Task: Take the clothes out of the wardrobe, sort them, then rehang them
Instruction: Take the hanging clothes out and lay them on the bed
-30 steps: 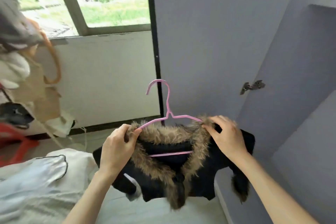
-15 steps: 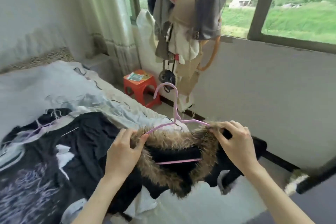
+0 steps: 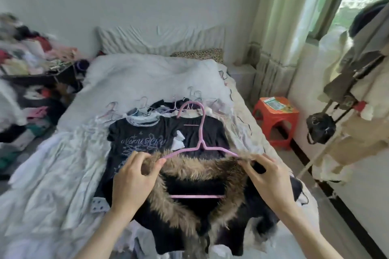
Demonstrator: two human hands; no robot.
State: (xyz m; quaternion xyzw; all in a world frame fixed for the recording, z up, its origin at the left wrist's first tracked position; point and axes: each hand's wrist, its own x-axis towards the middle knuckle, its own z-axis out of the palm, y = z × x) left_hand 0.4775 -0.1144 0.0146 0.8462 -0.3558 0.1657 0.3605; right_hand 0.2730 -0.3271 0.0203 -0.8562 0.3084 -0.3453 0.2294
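One fur-collared black jacket [image 3: 195, 202] on its pink hanger [image 3: 201, 132] hangs over the bed [image 3: 147, 78]; my left hand [image 3: 132, 181] and right hand [image 3: 271, 181] pinch its shoulders. It probably slides off if either pinch loosens, onto the hangered clothes [image 3: 147, 132].

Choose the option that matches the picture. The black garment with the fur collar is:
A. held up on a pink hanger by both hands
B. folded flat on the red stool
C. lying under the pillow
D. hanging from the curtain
A: the left hand and right hand each pinch a shoulder of the fur-collared garment, which sits on the pink hanger above the bed.
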